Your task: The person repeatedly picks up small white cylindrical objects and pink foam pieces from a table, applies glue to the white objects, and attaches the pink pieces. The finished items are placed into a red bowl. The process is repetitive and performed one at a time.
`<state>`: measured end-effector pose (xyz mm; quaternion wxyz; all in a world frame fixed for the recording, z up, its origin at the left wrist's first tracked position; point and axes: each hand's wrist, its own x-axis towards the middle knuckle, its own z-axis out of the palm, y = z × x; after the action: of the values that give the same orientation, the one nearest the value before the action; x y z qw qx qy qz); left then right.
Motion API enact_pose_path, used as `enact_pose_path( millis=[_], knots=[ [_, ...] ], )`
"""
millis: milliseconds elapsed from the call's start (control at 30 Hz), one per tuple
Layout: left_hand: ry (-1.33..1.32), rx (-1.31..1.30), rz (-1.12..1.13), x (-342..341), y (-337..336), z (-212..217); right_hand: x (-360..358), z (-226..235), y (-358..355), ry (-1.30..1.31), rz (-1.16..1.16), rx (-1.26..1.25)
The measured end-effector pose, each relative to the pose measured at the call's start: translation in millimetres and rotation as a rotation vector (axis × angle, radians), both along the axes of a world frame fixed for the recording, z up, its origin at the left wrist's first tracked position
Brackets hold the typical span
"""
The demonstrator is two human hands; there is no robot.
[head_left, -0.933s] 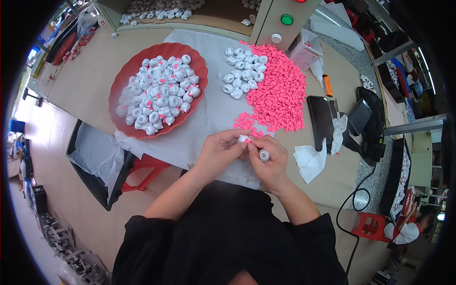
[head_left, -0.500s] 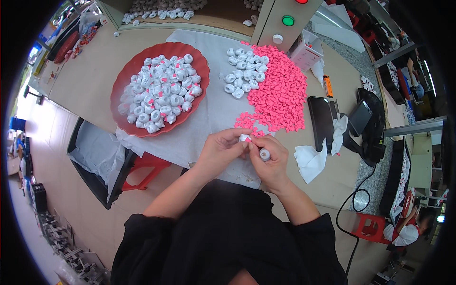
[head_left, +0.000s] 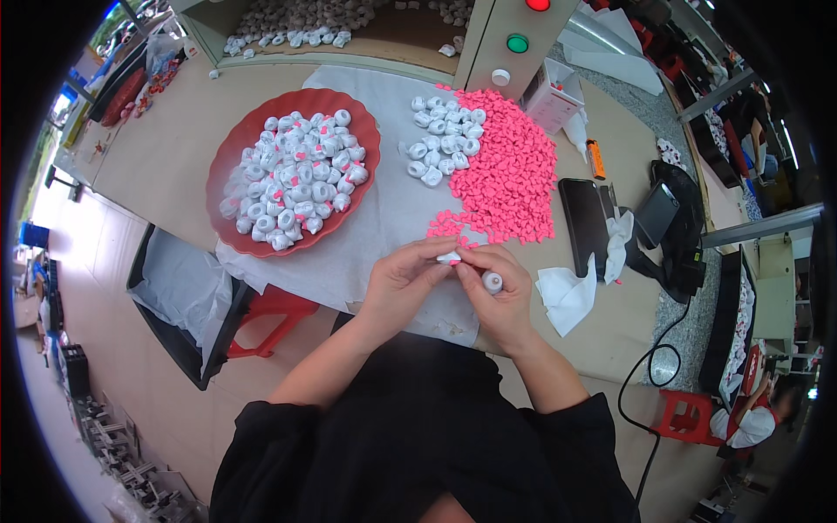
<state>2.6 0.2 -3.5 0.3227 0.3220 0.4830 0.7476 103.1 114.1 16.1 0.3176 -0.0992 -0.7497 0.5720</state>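
Note:
My left hand point(head_left: 397, 281) is closed, its fingertips pinching a small white figure piece point(head_left: 447, 258) with a bit of pink on it. My right hand point(head_left: 508, 305) meets it there, thumb and forefinger pressed at the pink part. Tucked in the right hand's other fingers is a white bottle point(head_left: 492, 281), its round end showing; it looks like a glue bottle. Just beyond both hands spreads a heap of small pink pieces point(head_left: 514, 166). White pieces point(head_left: 443, 139) stand grouped at that heap's left side.
On the left, a red scalloped bowl point(head_left: 370, 131) holds many white pieces with pink bits. A box cabinet point(head_left: 479, 74) with buttons stands behind. To the right lie a black phone point(head_left: 582, 218), crumpled tissue point(head_left: 567, 296), an orange lighter point(head_left: 595, 159) and a white carton point(head_left: 554, 96).
The white piece has been turned slightly between my fingertips and shows less of its rounded side. Both hands stay together in almost the same place. The whole view has shifted a little.

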Motion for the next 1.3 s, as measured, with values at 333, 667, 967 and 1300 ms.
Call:
enact_pose_path(
  millis=[333, 667, 967, 1300],
  knots=[
    [0.357, -0.14, 0.531, -25, -24, 27, 4, 2, 7, -0.081, -0.048, -0.482],
    [1.239, -0.554, 0.629, -47, 25, 35, 2, 8, 11, 0.06, -0.022, -0.605],
    [1.36, -0.675, 0.58, -58, 59, 16, 11, 26, 27, 0.158, -0.025, -0.895],
    [-0.413, -0.161, -0.03, -13, 0, 16, 15, 16, 39, 0.352, -0.006, -0.862]
  ],
)
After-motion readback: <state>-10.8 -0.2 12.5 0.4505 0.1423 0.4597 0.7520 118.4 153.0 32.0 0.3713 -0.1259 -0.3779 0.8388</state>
